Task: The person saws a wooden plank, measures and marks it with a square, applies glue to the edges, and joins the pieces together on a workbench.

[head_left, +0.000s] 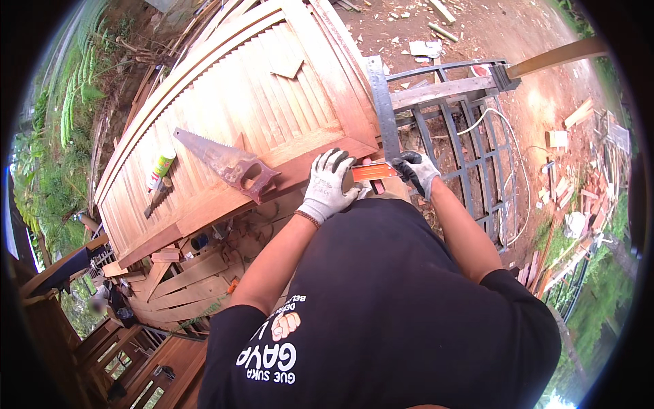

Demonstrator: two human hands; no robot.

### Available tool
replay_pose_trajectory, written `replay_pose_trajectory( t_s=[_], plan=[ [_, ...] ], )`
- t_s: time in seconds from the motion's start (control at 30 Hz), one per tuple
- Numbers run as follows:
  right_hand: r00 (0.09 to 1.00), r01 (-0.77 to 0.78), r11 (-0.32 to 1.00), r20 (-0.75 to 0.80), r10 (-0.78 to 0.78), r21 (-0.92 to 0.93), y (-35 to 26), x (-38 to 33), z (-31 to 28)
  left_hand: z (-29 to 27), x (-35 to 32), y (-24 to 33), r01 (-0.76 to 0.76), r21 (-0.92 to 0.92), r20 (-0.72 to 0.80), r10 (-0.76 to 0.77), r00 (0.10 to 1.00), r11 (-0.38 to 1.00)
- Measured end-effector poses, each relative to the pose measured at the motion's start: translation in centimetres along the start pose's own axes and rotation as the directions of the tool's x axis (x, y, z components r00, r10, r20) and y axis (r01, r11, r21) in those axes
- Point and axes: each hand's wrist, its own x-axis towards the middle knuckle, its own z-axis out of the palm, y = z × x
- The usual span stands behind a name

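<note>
Big slatted wooden door panel (238, 102) fills 10–12 o'clock. Metal frame (463, 136) at 2. Handsaw (225, 163) lying on panel, 9 o'clock of hands. Steel ruler (383, 109) at 12. Gloved left hand (328, 185) and right hand (417, 172) both closed on small orange tool (373, 171), centre.

gloved hands (330, 184) gripping orange tool (373, 171); handsaw (225, 162)

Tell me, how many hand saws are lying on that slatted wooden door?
1. The hand saw lies flat on the slatted wooden door, handle toward the person, right of a green-capped bottle. Others may be hidden behind the person's body.
</note>
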Motion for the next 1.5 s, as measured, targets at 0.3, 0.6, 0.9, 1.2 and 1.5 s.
replay_pose_trajectory(
  t_s=[0.3, 0.6, 0.9, 1.2, 1.5],
  plan=[
    [0.991, -0.085, 0.989, 0.09, 0.097, -0.124, -2.0, 3.6, -0.9, 2.9, 1.8, -0.3, 0.005, 0.11, 0.07, -0.013, 0.997, 0.994],
    [0.986, -0.092, 0.992, 0.128, 0.103, -0.091, -1.8, 5.3, -1.2, 3.2, 2.3, -0.5, 0.039, 0.096, 0.056, -0.044, 0.997, 0.995],
    [0.987, -0.061, 0.985, 0.135, 0.084, -0.163, -1.8, 5.3, -1.4, 1.4, 4.9, 0.2, 0.035, 0.259, 0.267, -0.107, 0.958, 0.965],
    [0.988, -0.046, 0.952, 0.125, 0.087, -0.302, -1.9, 5.3, -1.4, 1.3, 5.1, 0.2, 0.026, 0.259, 0.295, -0.104, 0.95, 0.966],
    [0.982, -0.048, 0.967, 0.167, 0.093, -0.251, -1.6, 5.7, -1.6, 1.5, 5.0, -0.1, 0.029, 0.202, 0.286, -0.087, 0.954, 0.979]
  ],
)
